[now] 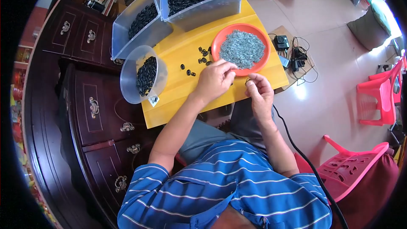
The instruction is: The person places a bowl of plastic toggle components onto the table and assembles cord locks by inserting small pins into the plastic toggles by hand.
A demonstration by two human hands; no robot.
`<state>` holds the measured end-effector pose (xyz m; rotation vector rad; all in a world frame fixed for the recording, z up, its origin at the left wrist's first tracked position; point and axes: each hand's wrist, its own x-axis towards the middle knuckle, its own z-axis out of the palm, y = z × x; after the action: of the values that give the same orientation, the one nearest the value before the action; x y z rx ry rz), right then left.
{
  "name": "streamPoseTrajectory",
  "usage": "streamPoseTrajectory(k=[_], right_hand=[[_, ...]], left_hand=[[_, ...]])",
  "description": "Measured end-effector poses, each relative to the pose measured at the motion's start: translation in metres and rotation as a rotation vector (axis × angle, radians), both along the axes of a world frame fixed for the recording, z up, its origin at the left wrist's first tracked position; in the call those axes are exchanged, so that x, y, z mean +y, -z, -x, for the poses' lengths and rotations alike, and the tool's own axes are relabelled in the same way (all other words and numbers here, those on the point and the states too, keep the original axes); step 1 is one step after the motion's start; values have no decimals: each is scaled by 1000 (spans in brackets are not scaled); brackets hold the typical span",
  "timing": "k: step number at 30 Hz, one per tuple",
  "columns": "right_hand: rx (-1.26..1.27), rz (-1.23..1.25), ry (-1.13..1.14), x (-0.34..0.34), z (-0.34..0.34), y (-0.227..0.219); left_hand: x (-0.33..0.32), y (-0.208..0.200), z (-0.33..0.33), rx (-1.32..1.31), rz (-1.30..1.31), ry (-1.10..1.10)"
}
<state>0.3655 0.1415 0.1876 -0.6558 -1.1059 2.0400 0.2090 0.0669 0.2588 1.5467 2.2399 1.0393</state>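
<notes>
My left hand [215, 79] hovers over the near edge of the yellow table [182, 46], fingertips pinched together just beside the orange plate [220, 38] heaped with small grey metal pieces [242, 48]. Whether it holds a piece is hidden by the fingers. My right hand [259, 93] is off the table's corner, its thumb and forefinger closed on a small ring-like metal piece [247, 81]. Several small black parts [203, 57] lie loose on the table, just beyond my left hand.
A clear round tub [131, 76] of black parts overhangs the table's left edge. Two clear bins [203, 8] [127, 34] of black parts stand at the back. A dark wooden cabinet [97, 110] is on the left, red plastic chairs [377, 97] on the right, chargers and cables [292, 55] on the floor.
</notes>
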Motion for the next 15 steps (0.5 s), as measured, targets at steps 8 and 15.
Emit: streamPoseTrajectory(k=[8,15], right_hand=[[-31,-30,11,13,-4,9],[-62,15,18,13,0,1]], left_hand=[[12,17,26,358,162,140],[12,8,27,383,97,193]])
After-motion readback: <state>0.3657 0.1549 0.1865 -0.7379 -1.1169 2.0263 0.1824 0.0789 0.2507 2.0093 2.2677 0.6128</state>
